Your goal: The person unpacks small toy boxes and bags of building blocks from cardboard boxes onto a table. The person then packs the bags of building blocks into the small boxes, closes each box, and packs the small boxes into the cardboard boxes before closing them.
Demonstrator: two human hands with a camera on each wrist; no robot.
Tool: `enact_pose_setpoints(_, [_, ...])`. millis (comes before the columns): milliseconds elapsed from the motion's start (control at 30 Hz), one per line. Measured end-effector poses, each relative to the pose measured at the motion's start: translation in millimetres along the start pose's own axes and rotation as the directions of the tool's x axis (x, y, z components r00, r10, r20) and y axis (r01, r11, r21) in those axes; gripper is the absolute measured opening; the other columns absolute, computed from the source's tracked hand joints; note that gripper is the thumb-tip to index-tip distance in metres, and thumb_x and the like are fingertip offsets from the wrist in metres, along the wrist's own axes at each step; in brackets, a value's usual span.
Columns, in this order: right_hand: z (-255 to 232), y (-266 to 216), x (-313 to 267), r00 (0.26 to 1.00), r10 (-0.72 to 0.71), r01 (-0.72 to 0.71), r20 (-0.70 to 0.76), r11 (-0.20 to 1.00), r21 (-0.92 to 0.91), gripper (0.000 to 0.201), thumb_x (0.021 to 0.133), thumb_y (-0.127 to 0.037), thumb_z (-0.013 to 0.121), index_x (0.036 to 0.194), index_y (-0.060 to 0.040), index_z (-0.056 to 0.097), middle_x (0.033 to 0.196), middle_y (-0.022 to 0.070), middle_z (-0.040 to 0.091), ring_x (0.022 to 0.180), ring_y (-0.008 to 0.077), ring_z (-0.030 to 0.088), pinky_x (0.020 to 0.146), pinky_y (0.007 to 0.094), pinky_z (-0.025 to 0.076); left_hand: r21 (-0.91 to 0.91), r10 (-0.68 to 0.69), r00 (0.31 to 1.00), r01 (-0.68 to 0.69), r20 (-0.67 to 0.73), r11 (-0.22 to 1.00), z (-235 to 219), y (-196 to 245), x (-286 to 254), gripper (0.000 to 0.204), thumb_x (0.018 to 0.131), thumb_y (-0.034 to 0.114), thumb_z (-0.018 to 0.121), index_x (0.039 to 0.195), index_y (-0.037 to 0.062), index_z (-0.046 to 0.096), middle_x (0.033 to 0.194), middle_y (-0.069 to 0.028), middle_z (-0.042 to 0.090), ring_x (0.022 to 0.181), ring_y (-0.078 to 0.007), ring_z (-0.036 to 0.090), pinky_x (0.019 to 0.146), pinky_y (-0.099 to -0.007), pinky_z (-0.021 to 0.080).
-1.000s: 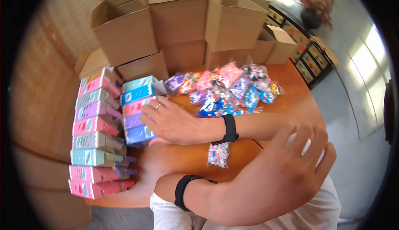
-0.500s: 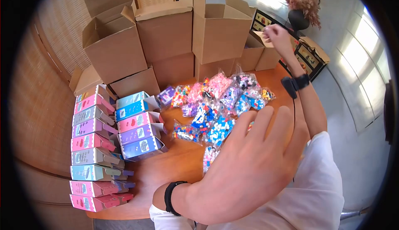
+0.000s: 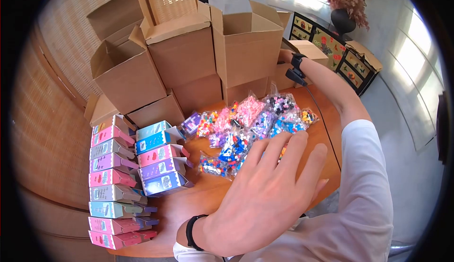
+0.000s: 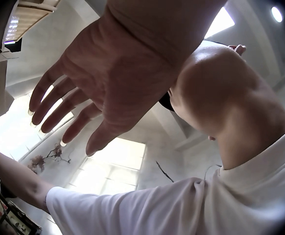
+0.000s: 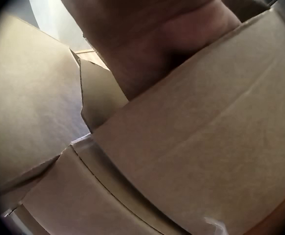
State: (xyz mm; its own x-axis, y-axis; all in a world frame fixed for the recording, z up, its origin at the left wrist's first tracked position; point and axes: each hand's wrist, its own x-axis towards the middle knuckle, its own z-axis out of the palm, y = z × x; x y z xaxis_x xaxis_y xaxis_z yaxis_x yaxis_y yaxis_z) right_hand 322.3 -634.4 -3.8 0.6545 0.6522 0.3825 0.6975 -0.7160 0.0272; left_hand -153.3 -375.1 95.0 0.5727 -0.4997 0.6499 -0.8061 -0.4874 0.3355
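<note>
My left hand is held up in the foreground of the head view, its fingers spread and relaxed. In the left wrist view its bare palm shows with nothing in it. At the back right my right hand reaches down into a small open cardboard box. The right wrist view shows the base of the hand behind the box's wall; the fingers are hidden inside, so I cannot tell what they hold. Between the hands lies a pile of clear bags of small colourful pieces, partly covered by the left hand.
Two columns of small printed boxes with open end flaps stand on the left of the wooden table. Tall open cardboard cartons line the back. A black cord runs from the right wrist. Beyond stand a cabinet and a vase.
My right hand has left the printed boxes at left, swung across to the back right and gone down into the small carton. The left hand has moved slightly left, still raised with nothing in it.
</note>
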Motion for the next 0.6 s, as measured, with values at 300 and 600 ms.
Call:
enact_pose_setpoints(300, [-17.4, -31.6, 13.5, 0.993, 0.088, -0.088, 0.074, 0.996, 0.004, 0.033, 0.093, -0.031, 0.067, 0.108, -0.0024, 0.073, 0.098, 0.0209, 0.075, 0.090, 0.0332, 0.073, 0.074, 0.0453, 0.057, 0.025, 0.030, 0.999, -0.030, 0.014, 0.999, 9.6, -10.2, 2.5, 0.033, 0.086, 0.018, 0.069, 0.112, -0.0017, 0.062, 0.114, -0.0189, 0.059, 0.108, -0.0302, 0.058, 0.088, -0.0393, 0.047])
enact_pose_setpoints(600, [-36.0, -86.3, 21.3, 0.989, 0.091, -0.094, 0.113, 0.996, 0.013, 0.033, 0.093, -0.031, 0.067, 0.107, -0.0026, 0.073, 0.098, 0.0209, 0.075, 0.092, 0.0327, 0.073, 0.075, 0.0452, 0.057, 0.030, 0.021, 0.999, -0.020, -0.044, 0.999, 7.9, -10.7, 3.6, 0.032, 0.079, 0.013, 0.065, 0.106, -0.0038, 0.062, 0.096, -0.0123, 0.056, 0.093, -0.0257, 0.056, 0.078, -0.0361, 0.045])
